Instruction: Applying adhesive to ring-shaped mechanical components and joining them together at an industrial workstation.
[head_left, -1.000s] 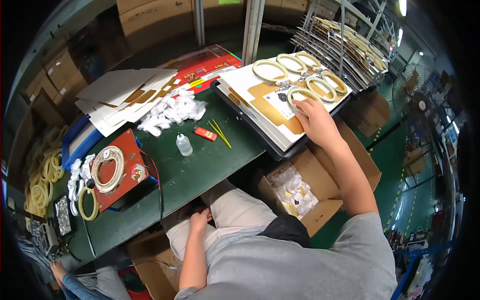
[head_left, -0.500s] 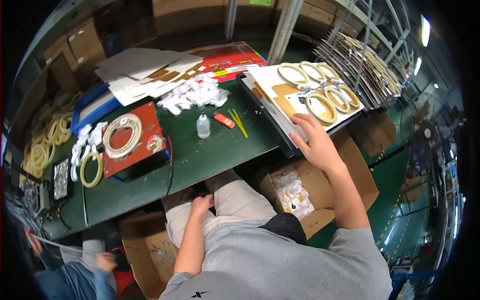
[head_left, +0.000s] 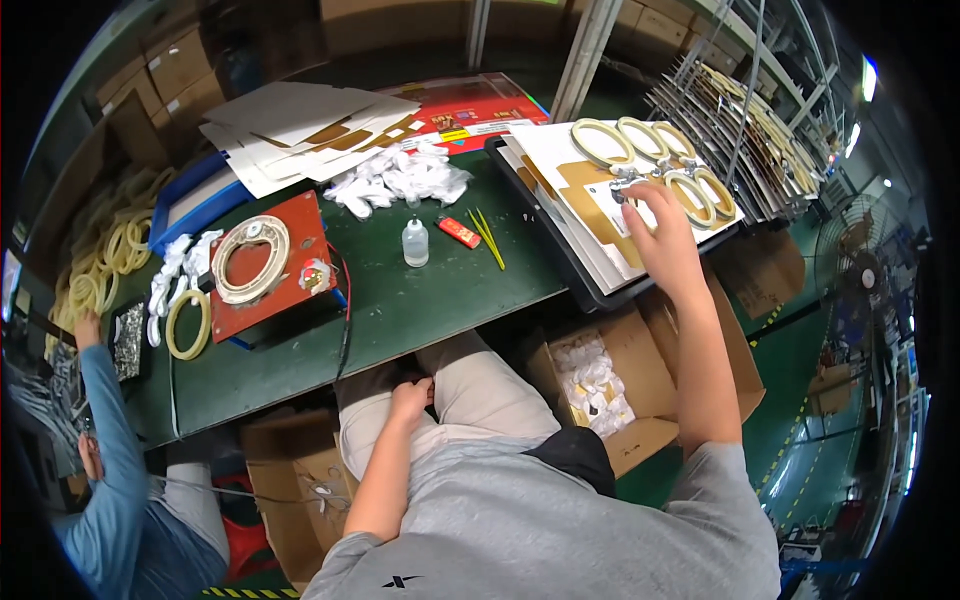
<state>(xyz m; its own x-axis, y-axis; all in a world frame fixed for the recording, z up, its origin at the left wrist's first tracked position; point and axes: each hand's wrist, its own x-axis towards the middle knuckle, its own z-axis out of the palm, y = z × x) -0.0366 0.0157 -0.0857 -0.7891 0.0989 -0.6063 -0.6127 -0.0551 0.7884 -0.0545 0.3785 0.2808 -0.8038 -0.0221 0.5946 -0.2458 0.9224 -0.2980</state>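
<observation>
My right hand (head_left: 660, 235) reaches over the stack of cardboard sheets (head_left: 575, 185) at the right, its fingers curled by the small grey end piece of a cream ring. Whatever lies under the fingers and palm is hidden. Cream rings (head_left: 603, 144) lie in two rows on the top sheet, two of them (head_left: 690, 200) just right of my hand. My left hand (head_left: 408, 402) rests in my lap with its fingers curled; whether they hold anything does not show.
On the green table (head_left: 450, 300) stand a red fixture (head_left: 305, 235) bearing a ring, a clear bottle (head_left: 415, 243), a red packet (head_left: 459, 232), yellow tweezers (head_left: 487, 238) and crumpled white pieces (head_left: 400, 180). An open carton (head_left: 640, 350) stands below right. A co-worker's blue sleeve (head_left: 115, 430) is at the left.
My right hand has moved from the stack's near-left edge up and inward over the rings, covering the nearest ring's place. My left hand stays put. The co-worker has reached forward to the piled rings.
</observation>
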